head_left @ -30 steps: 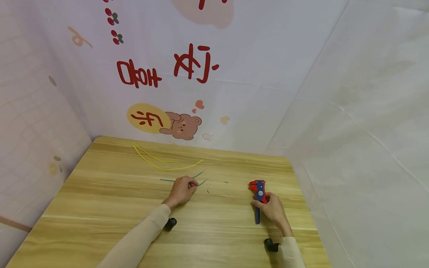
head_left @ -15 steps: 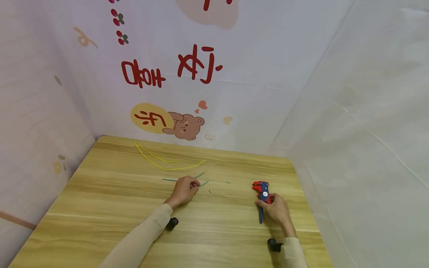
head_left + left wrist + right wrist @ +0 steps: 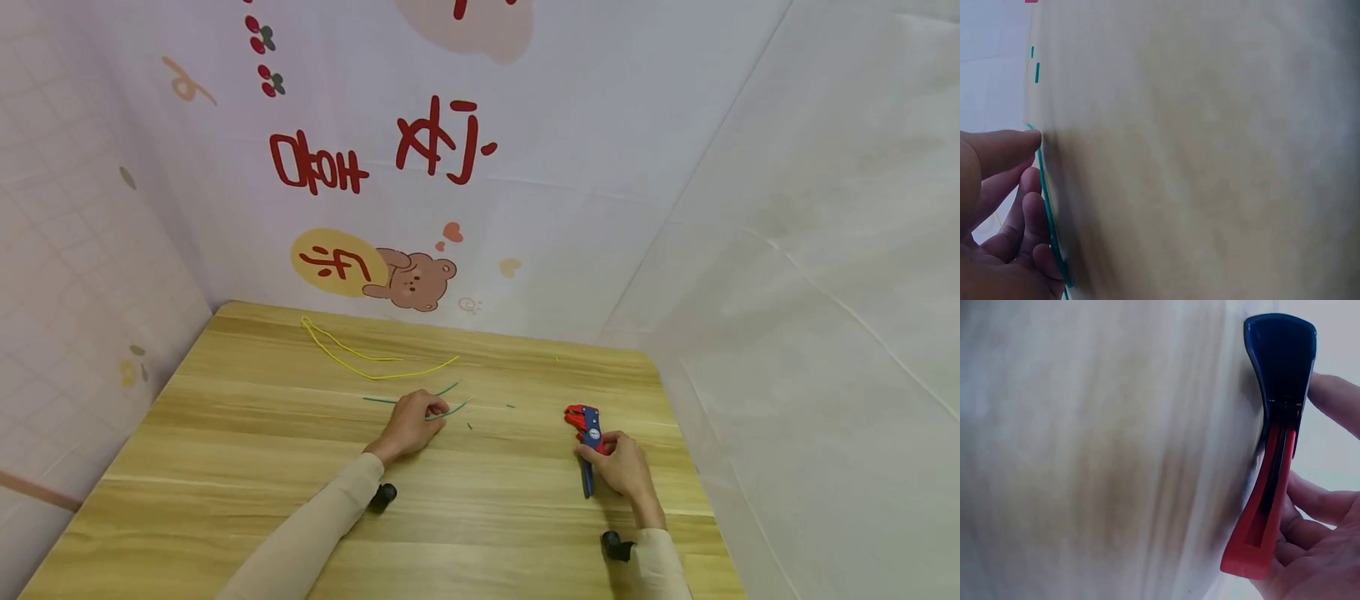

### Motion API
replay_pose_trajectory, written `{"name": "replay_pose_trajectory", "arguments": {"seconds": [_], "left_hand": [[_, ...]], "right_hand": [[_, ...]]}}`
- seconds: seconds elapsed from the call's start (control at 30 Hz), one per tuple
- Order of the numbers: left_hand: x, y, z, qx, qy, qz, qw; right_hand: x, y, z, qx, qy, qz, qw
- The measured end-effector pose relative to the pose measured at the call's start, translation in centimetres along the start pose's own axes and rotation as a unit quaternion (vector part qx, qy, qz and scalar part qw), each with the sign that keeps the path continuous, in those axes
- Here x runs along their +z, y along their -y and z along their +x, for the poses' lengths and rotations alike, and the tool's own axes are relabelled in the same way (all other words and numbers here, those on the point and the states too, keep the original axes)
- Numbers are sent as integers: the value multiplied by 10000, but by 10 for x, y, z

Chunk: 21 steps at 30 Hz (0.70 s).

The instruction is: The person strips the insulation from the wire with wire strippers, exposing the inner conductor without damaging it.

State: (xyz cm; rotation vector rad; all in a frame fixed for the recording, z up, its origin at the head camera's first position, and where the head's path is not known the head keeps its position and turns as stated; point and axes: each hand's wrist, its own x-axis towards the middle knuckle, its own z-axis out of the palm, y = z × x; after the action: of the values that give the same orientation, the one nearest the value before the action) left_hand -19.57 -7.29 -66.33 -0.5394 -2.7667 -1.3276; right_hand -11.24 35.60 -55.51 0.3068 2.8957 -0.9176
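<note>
Between thumb and fingertips, my left hand (image 3: 411,423) pinches a thin green wire (image 3: 456,411), whose pale stripped end points right. In the left wrist view this wire (image 3: 1050,215) runs along the fingers down past the palm. Another green wire (image 3: 380,401) lies on the table, its middle hidden behind the left hand. On the right side of the table, my right hand (image 3: 624,468) holds a red and blue wire stripper (image 3: 592,437) by its handles, its red jaws facing the far left. The right wrist view shows the handle ends of the stripper (image 3: 1266,506) spread apart.
A long folded yellow wire (image 3: 372,377) lies near the back of the wooden table (image 3: 480,517). Two short green scraps, one (image 3: 511,406) farther back and one (image 3: 470,426) nearer, lie between the hands. Printed cloth walls (image 3: 562,208) stand behind and at both sides.
The head view has shifted slightly. More of the pinched green wire shows in front of the left fingers. The right hand and wire stripper have moved a little to the right.
</note>
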Motion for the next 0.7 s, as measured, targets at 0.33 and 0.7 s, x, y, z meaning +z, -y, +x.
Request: {"name": "replay_pose_trajectory", "arguments": {"seconds": [0.33, 0.7], "left_hand": [[-47, -70, -16, -119, 12, -443, 9989], [-77, -93, -26, 226, -29, -141, 9996]], "right_hand": [[-5, 6, 0, -725, -690, 264, 9946], [12, 38, -5, -1982, -1167, 1243, 9652]]}}
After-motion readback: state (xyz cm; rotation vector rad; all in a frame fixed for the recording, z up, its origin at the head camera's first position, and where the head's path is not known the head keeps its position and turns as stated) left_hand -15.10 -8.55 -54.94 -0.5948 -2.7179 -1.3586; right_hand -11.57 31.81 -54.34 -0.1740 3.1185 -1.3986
